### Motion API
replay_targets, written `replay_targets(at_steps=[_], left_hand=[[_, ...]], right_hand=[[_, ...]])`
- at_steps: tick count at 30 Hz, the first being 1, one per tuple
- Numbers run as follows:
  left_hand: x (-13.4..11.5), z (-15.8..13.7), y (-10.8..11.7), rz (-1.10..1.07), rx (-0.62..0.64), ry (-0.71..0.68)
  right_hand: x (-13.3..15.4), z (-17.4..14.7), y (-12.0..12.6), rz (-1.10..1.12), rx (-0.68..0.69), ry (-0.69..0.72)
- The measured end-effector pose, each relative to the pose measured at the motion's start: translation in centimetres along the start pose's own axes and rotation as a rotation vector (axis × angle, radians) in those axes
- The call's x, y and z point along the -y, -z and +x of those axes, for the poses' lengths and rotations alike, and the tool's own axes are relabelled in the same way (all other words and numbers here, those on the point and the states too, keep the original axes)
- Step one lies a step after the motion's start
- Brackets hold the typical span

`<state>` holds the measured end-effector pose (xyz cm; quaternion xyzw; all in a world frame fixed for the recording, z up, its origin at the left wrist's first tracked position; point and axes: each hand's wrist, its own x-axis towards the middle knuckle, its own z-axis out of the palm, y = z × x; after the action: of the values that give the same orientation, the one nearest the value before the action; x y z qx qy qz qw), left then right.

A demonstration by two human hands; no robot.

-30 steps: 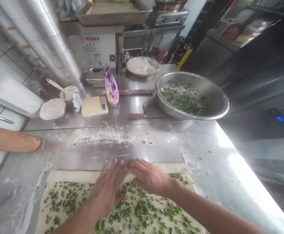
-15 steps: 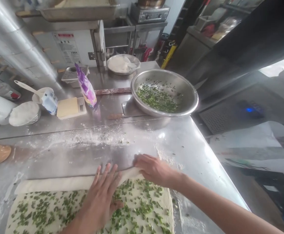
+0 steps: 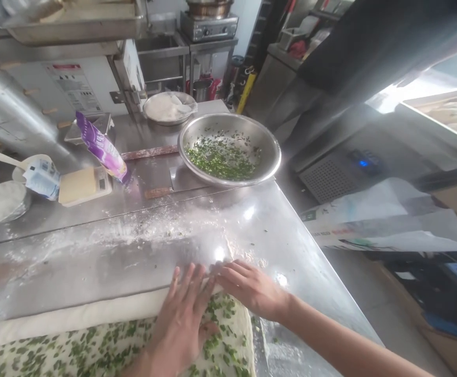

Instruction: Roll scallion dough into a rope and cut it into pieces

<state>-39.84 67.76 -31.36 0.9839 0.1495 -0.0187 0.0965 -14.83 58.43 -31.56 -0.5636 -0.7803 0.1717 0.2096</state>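
Note:
A wide sheet of dough [image 3: 95,348] strewn with chopped green onions lies on the steel table, its far edge folded over into a pale roll [image 3: 75,317]. My left hand [image 3: 183,319] rests across the roll and the sheet, fingers stretched out and thumb apart over the green onions. At the right end of the roll, my right hand [image 3: 252,290] has its fingers bent round the dough edge. Its thumb is hidden, and the two hands' fingertips nearly meet.
Beyond stands a large steel bowl [image 3: 230,152] of chopped green onions, beside a wooden-handled scraper [image 3: 159,192]. A purple packet [image 3: 102,149], a kitchen scale [image 3: 104,183] and a bowl of flour [image 3: 169,109] are further back. Loose flour [image 3: 145,228] dusts the table, whose edge [image 3: 330,262] slopes away rightward.
My right hand has come closer to the left hand, its fingers now lying over the roll's end. The camera view has turned right, so the tabletop things appear further left.

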Motion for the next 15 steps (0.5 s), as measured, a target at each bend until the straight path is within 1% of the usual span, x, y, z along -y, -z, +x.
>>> replay_targets(at_steps=[2, 4, 6, 8, 10, 12, 14, 15], left_hand=[[-0.9, 0.5, -0.3, -0.018, 0.01, -0.014], [-1.4, 0.4, -0.7, -0.035, 0.029, -0.03], [-1.4, 0.0, -1.0, -0.063, 0.045, -0.05], [-1.1, -0.6, -0.9, -0.096, 0.04, -0.045], [-0.2, -1.5, -0.5, -0.113, 0.018, -0.015], [2.0, -3.4, 0.0, -0.088, -0.002, 0.048], [5.5, -6.6, 0.6, -0.03, -0.007, 0.139], [7.9, -8.9, 0.8, 0.004, -0.005, 0.195]], right_hand=[[1.1, -2.2, -1.4, -0.066, -0.039, 0.005], [2.9, -4.3, -2.4, -0.146, -0.003, -0.014], [5.1, -5.8, -2.9, -0.228, 0.065, -0.096], [7.3, -6.3, -3.1, -0.289, 0.085, -0.207], [9.2, -5.7, -3.6, -0.321, 0.007, -0.305], [10.7, -3.9, -4.9, -0.322, -0.123, -0.377], [12.4, -0.4, -7.1, -0.31, -0.229, -0.42], [13.4, 1.9, -8.5, -0.302, -0.245, -0.423]])
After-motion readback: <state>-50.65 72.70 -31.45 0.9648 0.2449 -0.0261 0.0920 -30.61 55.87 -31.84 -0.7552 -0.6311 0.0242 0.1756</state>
